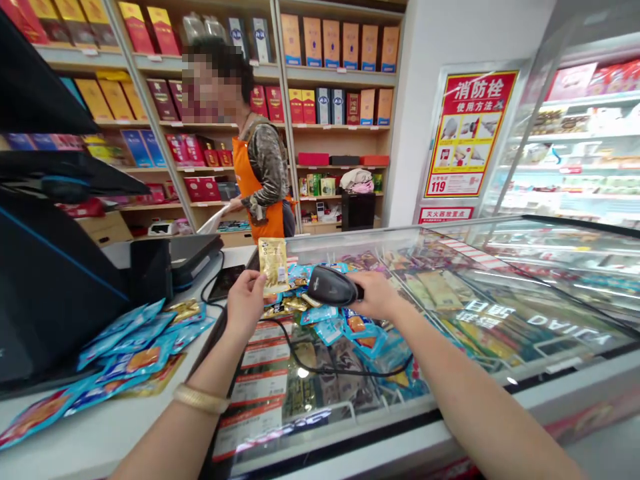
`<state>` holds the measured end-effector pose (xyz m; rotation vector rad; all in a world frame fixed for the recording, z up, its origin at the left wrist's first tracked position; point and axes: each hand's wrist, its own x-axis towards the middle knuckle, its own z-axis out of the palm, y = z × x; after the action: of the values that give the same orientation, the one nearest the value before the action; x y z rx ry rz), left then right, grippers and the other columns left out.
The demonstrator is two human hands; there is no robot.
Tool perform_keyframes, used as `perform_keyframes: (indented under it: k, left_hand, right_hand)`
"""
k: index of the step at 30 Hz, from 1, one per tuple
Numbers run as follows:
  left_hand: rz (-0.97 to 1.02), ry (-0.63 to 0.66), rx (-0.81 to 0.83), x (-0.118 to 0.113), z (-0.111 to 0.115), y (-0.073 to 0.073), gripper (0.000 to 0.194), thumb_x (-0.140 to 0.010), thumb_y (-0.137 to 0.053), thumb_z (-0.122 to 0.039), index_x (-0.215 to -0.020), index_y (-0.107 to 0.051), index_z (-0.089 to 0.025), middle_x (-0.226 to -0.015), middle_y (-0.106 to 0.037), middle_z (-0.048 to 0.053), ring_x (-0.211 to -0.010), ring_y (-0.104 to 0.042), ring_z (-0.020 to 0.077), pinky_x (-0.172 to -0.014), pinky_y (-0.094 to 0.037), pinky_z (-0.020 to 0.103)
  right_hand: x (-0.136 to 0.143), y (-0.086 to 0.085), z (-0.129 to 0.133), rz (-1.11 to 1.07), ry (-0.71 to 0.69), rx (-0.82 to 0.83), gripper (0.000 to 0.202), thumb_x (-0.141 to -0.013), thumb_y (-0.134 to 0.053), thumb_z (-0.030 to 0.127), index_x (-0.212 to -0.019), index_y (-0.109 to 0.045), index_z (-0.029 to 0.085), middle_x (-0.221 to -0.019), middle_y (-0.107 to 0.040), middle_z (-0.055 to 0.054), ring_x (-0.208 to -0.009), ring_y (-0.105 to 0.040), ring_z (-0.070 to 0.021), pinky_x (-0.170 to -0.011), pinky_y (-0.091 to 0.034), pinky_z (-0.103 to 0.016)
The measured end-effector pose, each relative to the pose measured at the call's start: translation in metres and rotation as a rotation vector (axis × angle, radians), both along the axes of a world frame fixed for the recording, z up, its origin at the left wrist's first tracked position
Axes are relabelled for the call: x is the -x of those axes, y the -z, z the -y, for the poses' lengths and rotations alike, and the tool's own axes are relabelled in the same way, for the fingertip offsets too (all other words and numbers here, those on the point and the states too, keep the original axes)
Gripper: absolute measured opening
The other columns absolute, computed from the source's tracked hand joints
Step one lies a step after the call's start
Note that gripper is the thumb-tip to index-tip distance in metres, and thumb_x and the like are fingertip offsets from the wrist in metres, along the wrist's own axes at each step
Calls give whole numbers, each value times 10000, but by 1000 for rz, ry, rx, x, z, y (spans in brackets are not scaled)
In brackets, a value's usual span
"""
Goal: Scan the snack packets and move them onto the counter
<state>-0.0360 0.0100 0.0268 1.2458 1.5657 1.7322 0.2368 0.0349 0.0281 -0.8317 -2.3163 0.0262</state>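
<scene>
Shop. Boxed goods (331,43) line shelves (335,79) behind a co-worker (271,157). Glass-topped freezer (550,395) meets white counter (90,440) along a dark edge (210,340); its top runs on rightward past loose blue packets (361,328). Left hand (245,303) pinches gold packet (273,265) upright at its lower left edge, fingertips closed. Right hand (379,294), wrapped round black scanner (331,285), sits right of the packet, scanner head near it.

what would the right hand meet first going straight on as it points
Leading with the black handheld scanner, the right hand would probably meet the flat rectangular gold packet in the left hand; depth is unclear.
</scene>
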Motion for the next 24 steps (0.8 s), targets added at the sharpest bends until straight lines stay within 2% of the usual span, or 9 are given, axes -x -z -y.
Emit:
perform_keyframes:
  k: [4, 9, 16, 24]
  left_hand:
    - [-95, 29, 51, -1, -4, 12, 242, -753, -568, -434, -811, -479, -217, -692, -613, -32, -430, -541, 121, -398, -403, 228]
    - [-129, 22, 10, 7, -5, 20, 251, -752, -589, -444, -816, -507, -215, -684, -617, -14, -490, -548, 132, -451, -433, 239]
    - [-130, 38, -4, 8, -7, 24, 240, -760, -594, -443, -806, -521, -218, -622, -578, -22, -488, -533, 140, -452, -423, 242]
    - [-123, 46, -5, 8, -7, 26, 253, -754, -601, -451, -805, -514, -219, -648, -595, -15, -507, -540, 141, -453, -438, 246]
  right_hand:
    - [3, -1, 3, 66, 41, -1, 183, -712, -677, 252, -890, -678, 211, -875, -737, -39, -804, -671, -201, -670, -413, -251]
    - [5, -2, 4, 121, 85, 5, 183, -724, -669, 275, -897, -677, 218, -874, -734, -34, -814, -669, -206, -666, -395, -254]
    - [6, -4, 6, 171, 117, 29, 204, -722, -667, 285, -914, -680, 217, -901, -740, -42, -840, -676, -224, -659, -388, -267]
    - [7, -4, 7, 202, 127, 55, 214, -731, -654, 296, -929, -681, 218, -921, -742, -44, -858, -678, -227, -664, -394, -268]
